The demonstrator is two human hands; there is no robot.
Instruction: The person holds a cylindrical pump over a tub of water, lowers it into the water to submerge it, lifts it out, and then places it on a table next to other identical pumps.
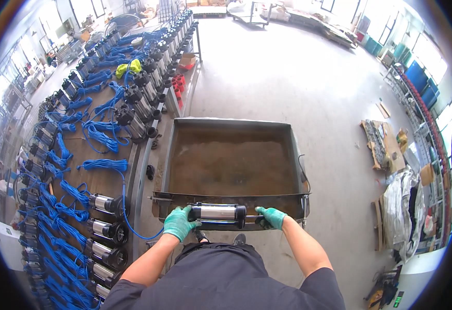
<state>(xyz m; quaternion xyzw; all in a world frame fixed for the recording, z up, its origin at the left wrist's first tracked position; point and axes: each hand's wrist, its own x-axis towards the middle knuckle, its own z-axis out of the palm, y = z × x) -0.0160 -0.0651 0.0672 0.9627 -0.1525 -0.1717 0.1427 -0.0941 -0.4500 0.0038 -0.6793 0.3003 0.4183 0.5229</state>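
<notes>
A submersible pump (218, 212), a shiny steel cylinder with black ends, lies sideways at the near edge of a metal water tank (231, 122). My left hand (178, 223), in a green glove, grips the pump's left end between thumb and fingers. Off the pump's right end, my right hand (272, 217), also gloved in green, is closed around a thin dark rod-like part that reaches toward the pump. Its exact kind is hidden by the fingers. A blue cable (126, 209) loops from the left toward my left hand.
Brownish water (231, 160) fills the tank. To the left, a long bench (94, 178) carries rows of pumps (102, 227) with bundled blue cables (103, 165). Red cylindrical parts (178, 85) stand beneath the bench. Cardboard (388, 144) and silvery sheeting (401, 206) lie at the right.
</notes>
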